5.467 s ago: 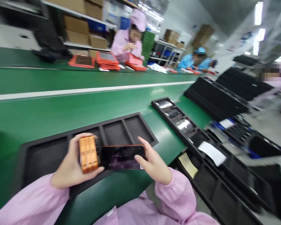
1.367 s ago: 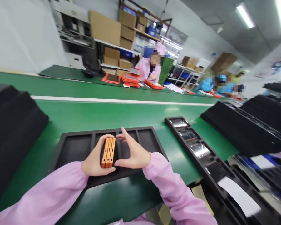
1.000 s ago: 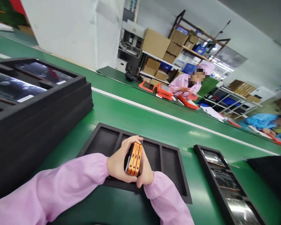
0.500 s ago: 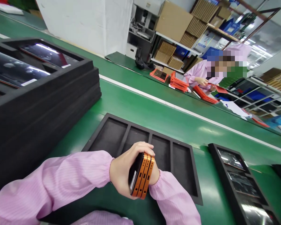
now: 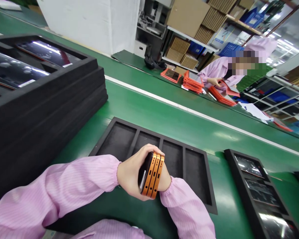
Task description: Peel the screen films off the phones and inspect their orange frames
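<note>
A stack of three orange-edged smartphones (image 5: 153, 176) stands on edge between my hands, port ends facing me. My left hand (image 5: 129, 174) is closed round them, its palm along the left side and its fingers over the top. My right hand (image 5: 165, 179) is pressed against the right side; its fingers are mostly hidden behind the phones. Underneath and beyond lies a black foam tray (image 5: 211, 189) with several rectangular compartments; those that show hold nothing, and my hands and sleeves cover part of it.
Stacked black foam trays (image 5: 74, 109) rise at the left, dark-screened phones (image 5: 47, 53) in the top one. Another foam tray (image 5: 241, 192) with phones lies at the right. Across the green bench (image 5: 139, 99), a person (image 5: 214, 71) handles red-orange pieces beside piles (image 5: 193, 83) of them.
My hands and the phones sit slightly higher in the picture, with the grip unchanged. The view has shifted a little. Across the bench, the person's hands and the red-orange piece have moved.
</note>
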Motion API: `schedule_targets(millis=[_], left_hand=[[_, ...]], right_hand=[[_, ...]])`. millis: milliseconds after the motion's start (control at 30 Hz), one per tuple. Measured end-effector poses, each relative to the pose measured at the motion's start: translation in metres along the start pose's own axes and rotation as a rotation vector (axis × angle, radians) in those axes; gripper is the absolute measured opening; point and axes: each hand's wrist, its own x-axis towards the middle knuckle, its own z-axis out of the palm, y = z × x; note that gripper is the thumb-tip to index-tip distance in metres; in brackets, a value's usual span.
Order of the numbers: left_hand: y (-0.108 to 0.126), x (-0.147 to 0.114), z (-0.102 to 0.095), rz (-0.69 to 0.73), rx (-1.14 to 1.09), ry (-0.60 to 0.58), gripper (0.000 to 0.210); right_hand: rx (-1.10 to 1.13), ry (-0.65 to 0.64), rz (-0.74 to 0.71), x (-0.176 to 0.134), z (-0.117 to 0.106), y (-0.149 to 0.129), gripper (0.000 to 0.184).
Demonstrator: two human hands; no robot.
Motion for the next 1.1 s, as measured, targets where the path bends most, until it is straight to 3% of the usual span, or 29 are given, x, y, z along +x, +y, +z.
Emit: schedule_targets(millis=[133, 433, 633, 933, 1100], left_hand=[[-0.001, 0.002, -0.002, -0.034, -0.034, 0.009, 0.091], [0.001, 0.004, -0.003, -0.048, -0.023, -0.01, 0.093], [-0.001, 0.005, -0.004, 0.017, 0.056, -0.015, 0.094], [0.003, -0.006, 0.001, 0.127, 0.102, -0.042, 0.099], [0.004, -0.007, 0.001, 0.13, 0.095, -0.041, 0.099]], right_hand=[[0.056, 0.051, -0.099, 0.002, 0.001, 0.001, 0.075], [0.061, 0.031, 0.001, 0.0, 0.003, 0.002, 0.077], [0.063, 0.043, -0.022, 0.004, 0.002, -0.004, 0.077], [-0.142, 0.023, -0.232, -0.001, 0.0, -0.002, 0.063], [-0.169, 0.03, -0.238, -0.001, -0.002, -0.005, 0.051]])
